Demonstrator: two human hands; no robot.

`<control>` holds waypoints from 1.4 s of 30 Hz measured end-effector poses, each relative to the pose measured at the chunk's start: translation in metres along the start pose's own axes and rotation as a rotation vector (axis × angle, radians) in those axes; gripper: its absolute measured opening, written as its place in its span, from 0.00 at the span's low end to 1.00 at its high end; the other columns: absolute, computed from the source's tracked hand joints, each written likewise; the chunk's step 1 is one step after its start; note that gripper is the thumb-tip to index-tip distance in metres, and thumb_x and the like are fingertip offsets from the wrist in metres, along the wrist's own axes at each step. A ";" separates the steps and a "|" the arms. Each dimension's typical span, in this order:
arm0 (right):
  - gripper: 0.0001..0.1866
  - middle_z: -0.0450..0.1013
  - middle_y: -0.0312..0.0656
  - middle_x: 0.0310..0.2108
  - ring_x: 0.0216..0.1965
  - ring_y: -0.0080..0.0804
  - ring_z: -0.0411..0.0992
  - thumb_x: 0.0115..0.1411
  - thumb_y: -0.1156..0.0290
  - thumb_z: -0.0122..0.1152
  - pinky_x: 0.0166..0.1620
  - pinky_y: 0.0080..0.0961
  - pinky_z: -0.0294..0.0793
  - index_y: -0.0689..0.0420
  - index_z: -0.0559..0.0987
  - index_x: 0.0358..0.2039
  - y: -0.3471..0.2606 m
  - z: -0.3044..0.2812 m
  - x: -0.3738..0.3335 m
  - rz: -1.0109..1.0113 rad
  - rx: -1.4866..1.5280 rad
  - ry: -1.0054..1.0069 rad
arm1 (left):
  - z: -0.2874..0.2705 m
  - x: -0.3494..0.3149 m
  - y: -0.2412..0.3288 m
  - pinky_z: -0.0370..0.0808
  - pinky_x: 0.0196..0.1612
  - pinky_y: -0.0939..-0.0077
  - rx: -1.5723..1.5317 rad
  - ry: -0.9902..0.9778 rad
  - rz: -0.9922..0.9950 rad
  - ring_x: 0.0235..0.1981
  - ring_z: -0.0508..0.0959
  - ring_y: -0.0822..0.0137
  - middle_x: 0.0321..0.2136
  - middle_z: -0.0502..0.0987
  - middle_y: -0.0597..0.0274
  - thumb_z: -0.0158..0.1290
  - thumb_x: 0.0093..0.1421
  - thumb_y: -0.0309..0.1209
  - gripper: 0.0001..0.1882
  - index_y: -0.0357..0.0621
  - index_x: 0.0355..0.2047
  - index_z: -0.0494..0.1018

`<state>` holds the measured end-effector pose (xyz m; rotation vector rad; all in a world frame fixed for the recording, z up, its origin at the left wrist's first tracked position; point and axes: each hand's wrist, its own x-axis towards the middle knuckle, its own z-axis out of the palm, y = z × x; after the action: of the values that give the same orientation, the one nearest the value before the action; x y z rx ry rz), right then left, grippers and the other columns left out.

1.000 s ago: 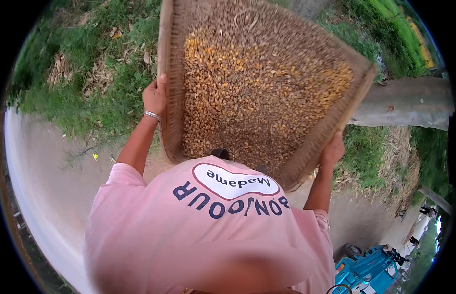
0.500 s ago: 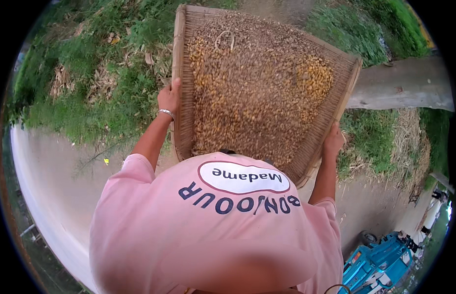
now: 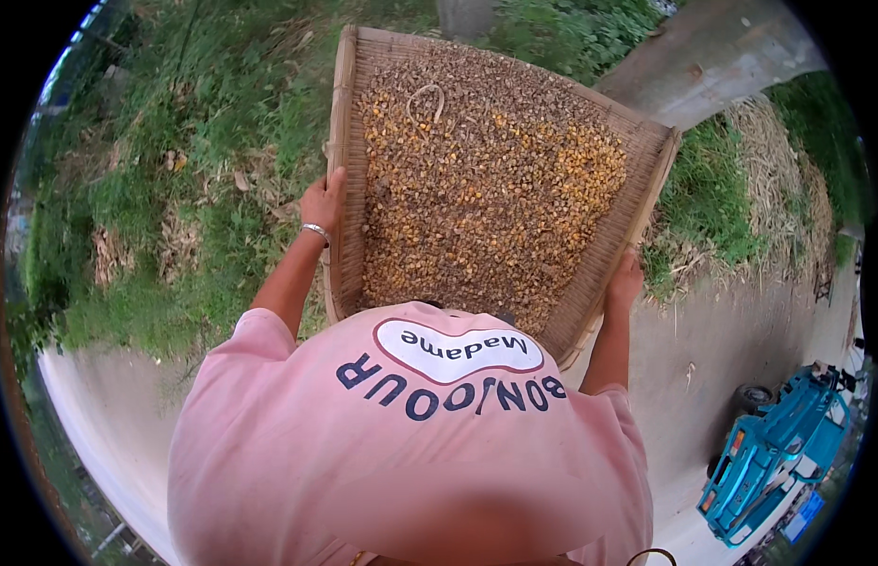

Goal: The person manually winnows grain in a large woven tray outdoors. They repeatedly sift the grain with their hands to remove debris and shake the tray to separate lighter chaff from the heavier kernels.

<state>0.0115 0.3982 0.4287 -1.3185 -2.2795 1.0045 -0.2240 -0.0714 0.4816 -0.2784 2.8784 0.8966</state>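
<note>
A wide woven winnowing basket (image 3: pixel 643 184) is held out in front of my body, its near edge against my pink shirt. Loose brown bits and yellow kernels (image 3: pixel 590 160) that look like corn cover most of its bottom. The yellow shows most on the right and upper left. A pale curled strip (image 3: pixel 437 91) lies on top near the far left. My left hand (image 3: pixel 326 200) is closed round the left rim, a silver bracelet on its wrist. My right hand (image 3: pixel 624 281) grips the right rim near its lower end. Both hands' undersides are hidden.
A thick tree trunk (image 3: pixel 717 58) stands just beyond the basket's far right corner. Green weeds (image 3: pixel 212 141) and dry leaves spread on the left, and a heap of dry stalks (image 3: pixel 774 179) on the right. A blue vehicle (image 3: pixel 774 453) is parked on the pavement at lower right.
The basket's contents, blurred by motion before, now look sharp and settled. The basket's far edge sits slightly lower in view. The trunk and vehicle have shifted in the picture. Both hands keep their hold.
</note>
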 end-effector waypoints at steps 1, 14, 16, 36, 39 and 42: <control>0.29 0.74 0.55 0.25 0.30 0.50 0.72 0.64 0.48 0.42 0.36 0.42 0.68 0.65 0.78 0.33 0.001 0.002 -0.004 -0.002 0.003 0.014 | 0.003 0.008 -0.002 0.71 0.41 0.59 0.015 -0.045 0.002 0.37 0.77 0.44 0.31 0.77 0.39 0.43 0.57 0.63 0.37 0.36 0.40 0.76; 0.28 0.73 0.56 0.25 0.28 0.53 0.70 0.64 0.50 0.42 0.34 0.42 0.67 0.65 0.78 0.30 0.008 0.024 -0.039 0.041 -0.060 0.124 | 0.037 0.080 -0.024 0.70 0.41 0.58 -0.023 -0.105 0.199 0.36 0.76 0.43 0.31 0.77 0.39 0.41 0.57 0.64 0.38 0.36 0.37 0.76; 0.28 0.73 0.55 0.25 0.27 0.51 0.70 0.64 0.50 0.42 0.32 0.42 0.67 0.66 0.77 0.29 0.010 0.029 -0.056 0.078 -0.041 0.169 | 0.031 0.084 -0.023 0.70 0.41 0.58 0.023 -0.127 0.232 0.36 0.76 0.43 0.30 0.77 0.39 0.41 0.57 0.64 0.38 0.36 0.36 0.76; 0.20 0.76 0.48 0.29 0.30 0.37 0.74 0.50 0.59 0.66 0.36 0.33 0.71 0.65 0.77 0.34 -0.011 0.013 -0.120 0.085 0.080 0.162 | 0.000 0.060 -0.027 0.71 0.38 0.61 -0.091 -0.190 0.235 0.32 0.77 0.48 0.27 0.77 0.45 0.46 0.55 0.62 0.35 0.37 0.31 0.76; 0.19 0.76 0.48 0.29 0.30 0.36 0.75 0.50 0.61 0.65 0.36 0.32 0.72 0.65 0.77 0.35 -0.012 0.012 -0.119 0.093 0.126 0.162 | 0.003 0.067 -0.032 0.71 0.39 0.61 -0.102 -0.186 0.219 0.33 0.77 0.48 0.28 0.77 0.44 0.46 0.55 0.62 0.35 0.37 0.31 0.76; 0.19 0.76 0.48 0.29 0.29 0.36 0.74 0.50 0.61 0.65 0.36 0.32 0.72 0.65 0.77 0.35 -0.009 0.014 -0.114 0.089 0.116 0.154 | 0.014 0.079 -0.047 0.71 0.40 0.60 -0.055 -0.161 0.224 0.34 0.77 0.47 0.29 0.77 0.44 0.46 0.55 0.63 0.35 0.37 0.33 0.75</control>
<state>0.0571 0.2919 0.4334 -1.4084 -2.0349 1.0098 -0.2907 -0.1125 0.4316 0.1106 2.7759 0.9848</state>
